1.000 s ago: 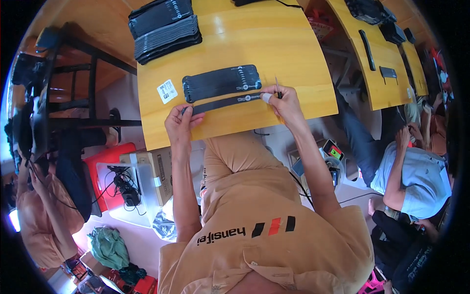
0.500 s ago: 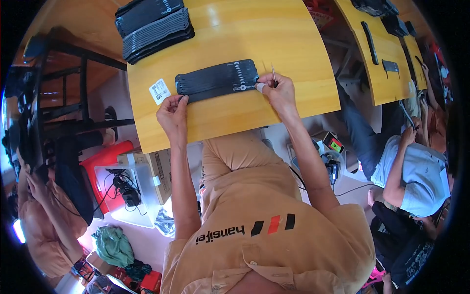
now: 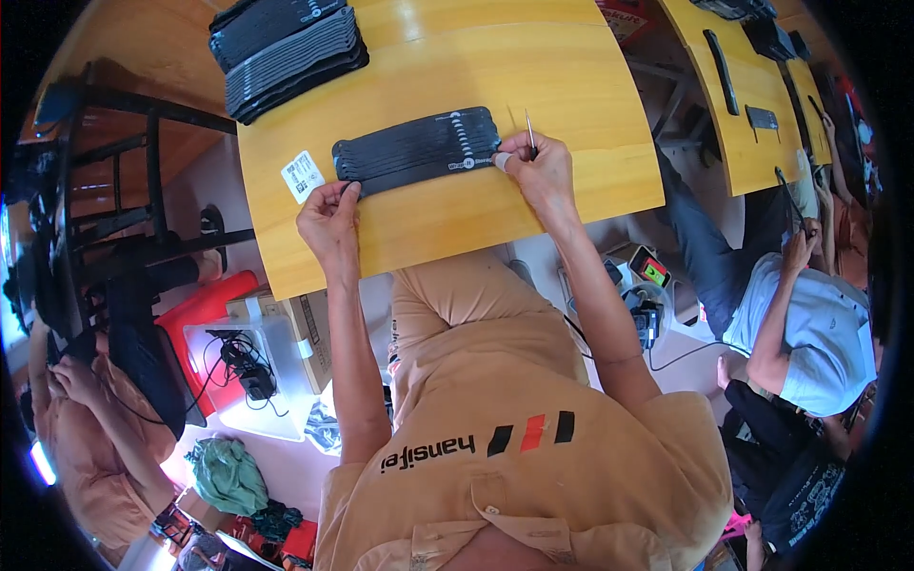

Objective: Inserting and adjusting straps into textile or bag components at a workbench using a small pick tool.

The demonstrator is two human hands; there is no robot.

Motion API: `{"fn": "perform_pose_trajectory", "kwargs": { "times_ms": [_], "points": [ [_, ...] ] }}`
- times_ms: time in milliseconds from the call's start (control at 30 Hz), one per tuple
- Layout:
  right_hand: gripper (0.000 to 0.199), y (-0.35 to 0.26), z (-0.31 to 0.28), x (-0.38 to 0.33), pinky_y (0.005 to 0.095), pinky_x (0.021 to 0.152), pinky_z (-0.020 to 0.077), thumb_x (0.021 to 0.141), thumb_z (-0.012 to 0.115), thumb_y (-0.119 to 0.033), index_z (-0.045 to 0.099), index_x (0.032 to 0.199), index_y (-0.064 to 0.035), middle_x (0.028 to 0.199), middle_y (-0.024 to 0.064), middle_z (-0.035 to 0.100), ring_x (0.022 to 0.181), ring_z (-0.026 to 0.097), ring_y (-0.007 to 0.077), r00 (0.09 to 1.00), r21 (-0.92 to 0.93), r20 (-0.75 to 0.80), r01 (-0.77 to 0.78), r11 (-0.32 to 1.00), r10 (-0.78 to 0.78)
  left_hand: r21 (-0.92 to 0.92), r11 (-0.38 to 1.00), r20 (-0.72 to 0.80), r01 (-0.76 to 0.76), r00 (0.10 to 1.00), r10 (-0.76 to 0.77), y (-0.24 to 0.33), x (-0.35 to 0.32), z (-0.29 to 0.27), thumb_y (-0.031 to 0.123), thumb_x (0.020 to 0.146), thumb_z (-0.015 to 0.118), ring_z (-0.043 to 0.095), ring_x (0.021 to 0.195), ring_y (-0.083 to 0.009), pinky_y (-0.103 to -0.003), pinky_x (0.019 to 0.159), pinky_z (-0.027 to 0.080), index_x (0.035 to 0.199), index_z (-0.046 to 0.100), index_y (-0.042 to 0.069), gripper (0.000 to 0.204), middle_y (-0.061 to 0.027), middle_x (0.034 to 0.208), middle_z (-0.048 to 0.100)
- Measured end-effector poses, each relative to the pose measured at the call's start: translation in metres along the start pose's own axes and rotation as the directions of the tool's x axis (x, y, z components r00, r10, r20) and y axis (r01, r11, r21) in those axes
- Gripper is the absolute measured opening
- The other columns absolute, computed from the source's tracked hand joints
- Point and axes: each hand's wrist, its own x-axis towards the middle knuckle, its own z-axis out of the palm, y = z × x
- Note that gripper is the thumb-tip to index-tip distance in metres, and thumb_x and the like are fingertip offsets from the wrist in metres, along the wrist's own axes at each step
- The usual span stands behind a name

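Note:
A fanned stack of flat black strips (image 3: 405, 147) with pale printed marks lies lengthwise on the yellow wooden table (image 3: 514, 62). At the left end of its near edge, my left hand (image 3: 328, 217) pinches the nearest black strip between thumb and fingers. My right hand (image 3: 541, 176) has its thumb and finger closed at the right end of the same edge. A thin pointed metal tool (image 3: 531, 131) sticks up from the right hand, its lower part hidden by the fingers. Something whitish is wrapped round a digit of that hand.
A taller pile of similar black strips (image 3: 295, 71) stands at the table's far left. Beside my left hand lies a white printed label (image 3: 302, 176). Under the table are a clear plastic bin (image 3: 295, 400) with cables and a cardboard box (image 3: 309, 328). People sit at both sides.
The whole view has shifted slightly, moving the table's contents a little left and up in the picture. Both hands stay at the two ends of the strips.

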Motion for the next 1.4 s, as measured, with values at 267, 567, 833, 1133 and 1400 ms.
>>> {"fn": "perform_pose_trajectory", "kwargs": {
  "times_ms": [267,567,833,1133,1400],
  "points": [
    [0.007,-0.001,-0.002,0.001,0.0176,0.047,0.0327,0.067,0.066,0.002,0.06,0.071,-0.0002,0.059,-0.0042,0.049,0.052,0.041,0.0028,1.0,-0.012,-0.006,-0.024,1.0,0.024,0.002,1.0,-0.001,0.007,1.0,-0.007,0.003,-0.001,0.002,0.002,0.074,0.068,0.042,0.047,-0.0028,-0.017,0.04,0.033,0.078,0.061,-0.001,0.009,0.0008,0.062,0.054],
    [0.004,0.001,0.0,0.001,0.0211,0.048,0.0396,0.065,0.065,-0.002,0.063,0.068,0.0,0.055,0.0005,0.055,0.051,0.049,0.0059,0.999,-0.06,-0.052,0.008,0.998,-0.011,0.05,0.999,-0.008,0.008,1.0,-0.007,-0.001,0.001,0.0,0.003,0.073,0.068,0.043,0.047,-0.0033,-0.017,0.04,0.034,0.077,0.061,-0.001,0.009,-0.0005,0.064,0.056],
    [0.006,0.001,0.006,0.002,0.0237,0.048,0.0418,0.064,0.066,-0.004,0.062,0.067,-0.0005,0.055,0.0035,0.057,0.051,0.052,0.0085,0.994,-0.156,-0.099,0.032,0.987,-0.047,0.11,0.994,-0.042,-0.013,0.999,0.017,-0.007,0.003,0.001,0.003,0.071,0.071,0.043,0.049,-0.005,-0.018,0.043,0.035,0.073,0.057,0.0,0.014,0.0001,0.06,0.052],
    [0.006,-0.001,-0.003,0.011,0.0251,0.044,0.0398,0.063,0.066,-0.004,0.061,0.065,-0.0025,0.052,0.0032,0.053,0.046,0.05,0.0098,0.999,-0.157,-0.014,-0.053,0.986,0.051,0.287,0.958,-0.058,-0.009,0.998,0.027,0.005,0.008,0.002,0.006,0.065,0.075,0.045,0.049,-0.008,-0.021,0.044,0.035,0.083,0.048,0.001,0.033,-0.0009,0.055,0.048],
    [0.018,0.01,-0.047,0.02,0.0323,0.055,0.0453,0.071,0.056,-0.002,0.058,0.088,-0.002,0.07,0.014,0.055,0.058,0.054,0.0211,0.998,-0.171,0.011,0.056,0.984,-0.055,0.159,0.986,-0.065,-0.058,0.995,0.069,0.005,0.007,-0.012,0.006,0.074,0.067,0.054,0.056,-0.0107,-0.022,0.046,0.042,0.097,0.049,-0.003,0.031,-0.0093,0.072,0.058]
  ]
}}
